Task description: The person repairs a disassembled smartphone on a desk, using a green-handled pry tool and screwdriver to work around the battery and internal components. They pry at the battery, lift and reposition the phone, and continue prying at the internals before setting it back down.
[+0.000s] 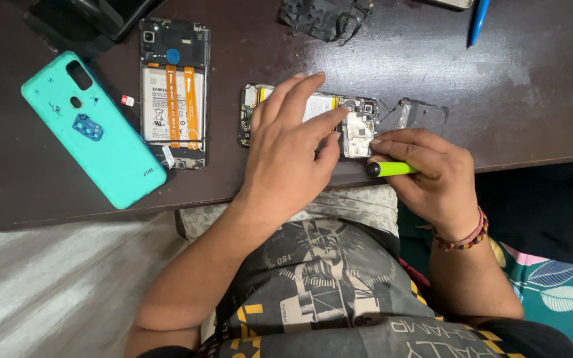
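Bare circuitry shows on the opened phone (339, 119), lying near the dark table's (499, 86) front edge, long axis left to right, camera end rightward.
Back already off, board still seated; left hand (290, 142) presses it with spread fingers, right hand (426, 169) pinches a green-handled tool (391, 169).
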### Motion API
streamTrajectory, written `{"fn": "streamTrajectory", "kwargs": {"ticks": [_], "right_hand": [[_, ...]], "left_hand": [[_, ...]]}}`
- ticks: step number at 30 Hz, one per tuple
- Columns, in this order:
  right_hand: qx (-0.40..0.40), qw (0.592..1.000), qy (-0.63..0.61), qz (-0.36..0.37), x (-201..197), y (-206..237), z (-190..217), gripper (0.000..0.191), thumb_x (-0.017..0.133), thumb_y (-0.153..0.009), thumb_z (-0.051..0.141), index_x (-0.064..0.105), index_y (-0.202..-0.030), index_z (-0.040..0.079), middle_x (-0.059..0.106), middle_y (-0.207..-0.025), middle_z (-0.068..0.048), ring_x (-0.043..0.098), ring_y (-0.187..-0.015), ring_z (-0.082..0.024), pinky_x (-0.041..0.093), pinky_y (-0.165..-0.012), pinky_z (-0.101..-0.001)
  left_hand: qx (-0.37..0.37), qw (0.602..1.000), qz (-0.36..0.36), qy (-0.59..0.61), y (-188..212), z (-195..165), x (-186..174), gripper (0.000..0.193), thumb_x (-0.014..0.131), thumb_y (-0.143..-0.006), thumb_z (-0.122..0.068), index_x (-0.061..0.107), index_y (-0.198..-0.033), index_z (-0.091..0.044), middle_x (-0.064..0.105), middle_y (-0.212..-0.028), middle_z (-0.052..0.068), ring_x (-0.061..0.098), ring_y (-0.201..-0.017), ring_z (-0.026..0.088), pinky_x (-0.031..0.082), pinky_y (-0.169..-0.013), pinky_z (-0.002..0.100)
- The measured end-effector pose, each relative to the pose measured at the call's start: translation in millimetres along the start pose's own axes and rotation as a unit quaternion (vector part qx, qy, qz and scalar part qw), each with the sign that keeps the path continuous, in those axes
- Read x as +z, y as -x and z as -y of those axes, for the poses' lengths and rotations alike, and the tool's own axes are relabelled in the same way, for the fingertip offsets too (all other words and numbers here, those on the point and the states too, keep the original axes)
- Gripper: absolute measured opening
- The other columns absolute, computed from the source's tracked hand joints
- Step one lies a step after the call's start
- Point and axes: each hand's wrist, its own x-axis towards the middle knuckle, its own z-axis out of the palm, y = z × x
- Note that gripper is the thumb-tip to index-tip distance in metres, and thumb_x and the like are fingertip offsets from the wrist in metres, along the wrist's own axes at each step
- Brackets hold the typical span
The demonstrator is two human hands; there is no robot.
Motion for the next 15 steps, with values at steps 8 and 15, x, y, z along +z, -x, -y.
{"fn": "streamTrajectory", "kwargs": {"ticks": [8, 15], "right_hand": [[-0.006, 1.0, 0.005, -0.003, 1.8, -1.3, 6.0, 0.032, 0.082, -0.082, 0.0, 0.076, -0.113, 0.003, 0.074, -0.111, -0.012, 0.075, -0.098, -0.022, 0.061, -0.084, -0.0302], [-0.014, 1.0, 0.022, -0.002, 0.8, -3.1, 9.0, 0.029, 0.084, -0.083, 0.002, 0.076, -0.111, 0.003, 0.074, -0.109, -0.011, 0.075, -0.093, -0.022, 0.06, -0.079, -0.0302]], "left_hand": [[0.0, 1.0, -0.001, -0.017, -0.3, -0.2, 2.2, 0.032, 0.071, -0.088, -0.014, 0.078, -0.119, -0.013, 0.055, -0.148, 0.015, 0.045, -0.142, 0.036, 0.034, -0.119, 0.052], [-0.001, 1.0, 0.006, -0.022, 0.1, -0.6, 2.3, 0.033, 0.07, -0.088, -0.015, 0.077, -0.121, -0.011, 0.055, -0.147, 0.015, 0.045, -0.142, 0.036, 0.034, -0.119, 0.05]]}}
